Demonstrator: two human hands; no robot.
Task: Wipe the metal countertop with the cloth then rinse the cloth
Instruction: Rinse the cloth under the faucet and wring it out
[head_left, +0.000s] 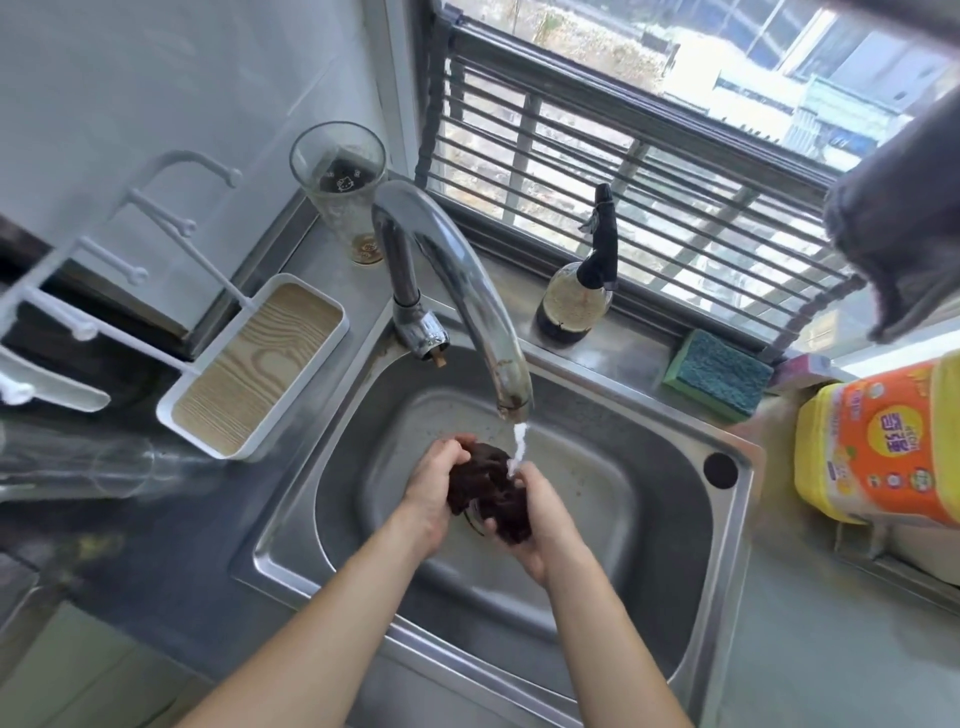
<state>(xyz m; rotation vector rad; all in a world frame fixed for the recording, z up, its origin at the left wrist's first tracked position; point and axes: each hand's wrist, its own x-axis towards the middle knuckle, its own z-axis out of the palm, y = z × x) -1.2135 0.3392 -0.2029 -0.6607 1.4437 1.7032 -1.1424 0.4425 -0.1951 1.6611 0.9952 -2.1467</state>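
Left hand: the left hand (434, 491) is clamped on the left side of the cloth, fingers curled over its top edge, forearm entering from 7 o'clock.
Right hand: the right hand (540, 525) cups the cloth from below and the right, fingers closed round it.
Cloth: the dark brown cloth (488, 493) is bunched between both hands, over the middle of the basin, directly under the running water.
Sink: the steel sink (670, 499) surrounds the hands; a dark round hole sits in its rim at 3 o'clock.
Water: a thin white stream (518, 449) falls from the spout onto the cloth's upper right.
Faucet: the curved chrome faucet (457, 280) rises at 11 o'clock and arches over the basin.
Countertop: the metal countertop (156, 561) lies at 9 o'clock.
Sponge: a green and blue sponge (717, 371) lies at 2 o'clock on the ledge.
Bottle: a dark bottle (576, 296) stands at 1 o'clock by the window.
Glass: a tall glass (340, 192) stands at 11 o'clock, beyond the faucet.
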